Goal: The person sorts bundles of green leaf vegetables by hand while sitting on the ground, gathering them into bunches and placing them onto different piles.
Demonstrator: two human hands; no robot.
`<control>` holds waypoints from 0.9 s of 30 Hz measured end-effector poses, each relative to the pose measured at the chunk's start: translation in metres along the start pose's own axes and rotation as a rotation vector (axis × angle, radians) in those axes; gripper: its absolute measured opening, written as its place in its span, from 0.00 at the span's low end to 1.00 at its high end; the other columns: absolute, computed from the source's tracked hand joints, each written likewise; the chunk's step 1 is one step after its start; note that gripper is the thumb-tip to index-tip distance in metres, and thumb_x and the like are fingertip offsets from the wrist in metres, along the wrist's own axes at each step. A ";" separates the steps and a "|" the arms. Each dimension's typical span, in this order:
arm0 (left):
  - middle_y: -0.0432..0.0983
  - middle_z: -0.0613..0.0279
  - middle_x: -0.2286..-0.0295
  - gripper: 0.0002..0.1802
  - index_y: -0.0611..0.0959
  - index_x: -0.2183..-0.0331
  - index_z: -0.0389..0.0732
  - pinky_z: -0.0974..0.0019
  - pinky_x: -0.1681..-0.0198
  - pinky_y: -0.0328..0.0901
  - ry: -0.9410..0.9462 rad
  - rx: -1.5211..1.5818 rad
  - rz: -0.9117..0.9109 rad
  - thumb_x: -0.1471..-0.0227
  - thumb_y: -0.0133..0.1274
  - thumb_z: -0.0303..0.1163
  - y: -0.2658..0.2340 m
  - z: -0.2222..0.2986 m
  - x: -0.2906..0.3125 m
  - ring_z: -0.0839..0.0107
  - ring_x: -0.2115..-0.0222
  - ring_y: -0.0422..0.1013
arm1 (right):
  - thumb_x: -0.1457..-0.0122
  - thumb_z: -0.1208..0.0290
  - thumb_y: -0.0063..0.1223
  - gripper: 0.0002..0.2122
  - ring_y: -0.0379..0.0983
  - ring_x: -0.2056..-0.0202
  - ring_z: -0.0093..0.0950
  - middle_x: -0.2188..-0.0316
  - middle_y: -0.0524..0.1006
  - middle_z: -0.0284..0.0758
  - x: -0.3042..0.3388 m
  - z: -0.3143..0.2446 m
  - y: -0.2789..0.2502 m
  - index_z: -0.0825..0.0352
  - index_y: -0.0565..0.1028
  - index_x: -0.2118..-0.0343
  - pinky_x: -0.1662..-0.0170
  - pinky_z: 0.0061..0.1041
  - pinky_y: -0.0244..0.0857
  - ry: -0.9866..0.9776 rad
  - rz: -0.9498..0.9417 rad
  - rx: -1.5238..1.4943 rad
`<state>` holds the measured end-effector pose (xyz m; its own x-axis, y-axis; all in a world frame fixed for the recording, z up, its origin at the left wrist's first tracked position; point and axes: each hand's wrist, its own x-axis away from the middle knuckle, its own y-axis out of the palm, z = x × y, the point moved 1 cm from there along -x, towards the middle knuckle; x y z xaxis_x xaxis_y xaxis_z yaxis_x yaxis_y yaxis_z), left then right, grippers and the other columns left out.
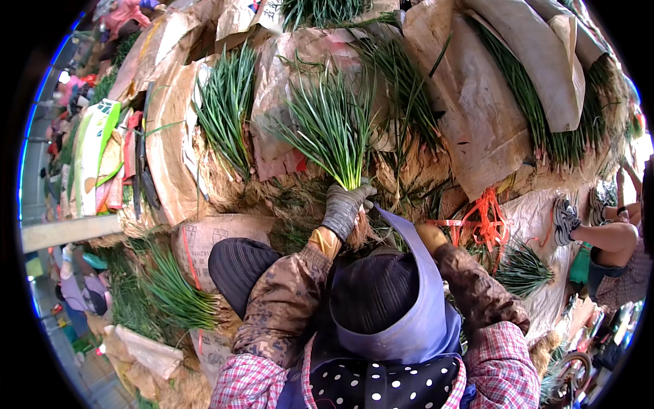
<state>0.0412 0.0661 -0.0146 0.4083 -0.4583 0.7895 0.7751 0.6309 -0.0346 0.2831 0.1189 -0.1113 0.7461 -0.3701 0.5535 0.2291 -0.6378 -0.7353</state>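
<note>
My left hand (346,208), in a grey knitted glove, is closed around the base of a bunch of green onions (335,129). Their long leaves fan out away from me, and pale roots (362,230) hang below the fist. At the right, my right hand (430,237) in a tan glove is low beside the blue-purple apron edge (409,235). Its fingers are hidden, so I cannot see whether it holds anything. Just right of it lies a tangle of red plastic ties (487,221).
Brown paper sacking (477,116) covers a pile ahead, with more bunches (228,109) on it. Another bunch (178,290) lies left of my knee (242,276), and one (523,271) lies at the right. A seated person's leg (603,238) is at the far right.
</note>
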 end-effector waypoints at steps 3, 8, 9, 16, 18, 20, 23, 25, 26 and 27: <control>0.73 0.59 0.82 0.15 0.77 0.72 0.37 0.72 0.88 0.61 0.039 0.121 -0.035 0.69 0.60 0.24 0.000 -0.001 -0.007 0.72 0.88 0.67 | 0.52 0.60 0.48 0.14 0.71 0.72 0.41 0.76 0.74 0.46 -0.056 -0.035 -0.085 0.65 0.73 0.68 0.70 0.34 0.64 0.213 0.570 -0.279; 0.71 0.61 0.82 0.10 0.76 0.75 0.39 0.65 0.79 0.62 0.469 -0.087 -0.081 0.65 0.55 0.33 -0.021 -0.056 -0.045 0.68 0.82 0.67 | 0.51 0.67 0.47 0.12 0.70 0.70 0.37 0.73 0.73 0.45 -0.119 -0.055 -0.093 0.68 0.72 0.66 0.67 0.32 0.63 -0.113 0.588 -0.546; 0.70 0.58 0.81 0.15 0.76 0.74 0.39 0.64 0.76 0.62 0.438 -0.330 0.017 0.62 0.54 0.41 -0.023 -0.041 -0.022 0.65 0.80 0.66 | 0.50 0.70 0.46 0.11 0.70 0.69 0.33 0.72 0.73 0.44 -0.102 -0.082 -0.117 0.70 0.72 0.66 0.66 0.29 0.63 -0.244 0.547 -0.748; 0.69 0.45 0.81 0.17 0.75 0.77 0.34 0.57 0.73 0.62 0.576 -0.552 0.102 0.64 0.53 0.40 0.012 -0.053 -0.043 0.51 0.77 0.67 | 0.53 0.69 0.52 0.10 0.61 0.79 0.26 0.82 0.70 0.36 -0.055 -0.112 -0.106 0.73 0.72 0.75 0.73 0.28 0.58 0.225 0.832 -0.786; 0.70 0.45 0.80 0.18 0.75 0.78 0.33 0.57 0.72 0.62 0.531 -0.527 0.168 0.65 0.53 0.41 0.010 -0.058 -0.031 0.51 0.76 0.68 | 0.53 0.68 0.52 0.10 0.62 0.80 0.25 0.82 0.69 0.36 -0.060 -0.101 -0.096 0.73 0.72 0.76 0.74 0.29 0.59 0.297 0.580 -0.970; 0.70 0.45 0.81 0.19 0.76 0.79 0.33 0.57 0.72 0.63 0.505 -0.477 0.267 0.66 0.54 0.42 0.011 -0.044 -0.019 0.52 0.77 0.68 | 0.53 0.69 0.51 0.10 0.63 0.80 0.23 0.82 0.69 0.35 -0.081 -0.058 -0.060 0.73 0.71 0.77 0.76 0.27 0.60 0.297 0.671 -0.859; 0.71 0.46 0.82 0.18 0.76 0.79 0.35 0.56 0.74 0.63 0.520 -0.497 0.210 0.67 0.55 0.41 0.020 -0.041 -0.023 0.52 0.78 0.69 | 0.52 0.71 0.50 0.09 0.63 0.78 0.22 0.78 0.68 0.35 -0.093 -0.026 -0.038 0.72 0.68 0.72 0.75 0.22 0.60 0.318 0.624 -1.015; 0.71 0.49 0.83 0.16 0.77 0.80 0.36 0.57 0.77 0.62 0.563 -0.509 0.279 0.67 0.56 0.40 0.015 -0.044 -0.016 0.54 0.80 0.69 | 0.51 0.72 0.49 0.10 0.63 0.75 0.22 0.74 0.67 0.35 -0.087 -0.034 -0.039 0.71 0.65 0.68 0.72 0.21 0.59 0.286 0.534 -0.994; 0.72 0.50 0.84 0.15 0.77 0.80 0.36 0.58 0.78 0.62 0.594 -0.505 0.339 0.67 0.56 0.39 0.013 -0.044 -0.012 0.55 0.82 0.69 | 0.51 0.72 0.48 0.11 0.63 0.74 0.22 0.71 0.66 0.36 -0.082 -0.037 -0.042 0.71 0.63 0.66 0.71 0.21 0.59 0.251 0.492 -0.977; 0.72 0.52 0.85 0.13 0.78 0.81 0.37 0.58 0.80 0.62 0.638 -0.502 0.397 0.67 0.56 0.38 0.011 -0.041 -0.011 0.57 0.83 0.69 | 0.50 0.73 0.47 0.13 0.63 0.72 0.22 0.69 0.66 0.36 -0.077 -0.041 -0.046 0.71 0.62 0.64 0.70 0.21 0.59 0.212 0.462 -0.963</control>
<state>0.0650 0.0518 -0.0488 0.7646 -0.6195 0.1778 0.5783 0.5375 -0.6137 0.1895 0.1487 -0.1036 0.4901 -0.7603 0.4263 -0.7010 -0.6345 -0.3257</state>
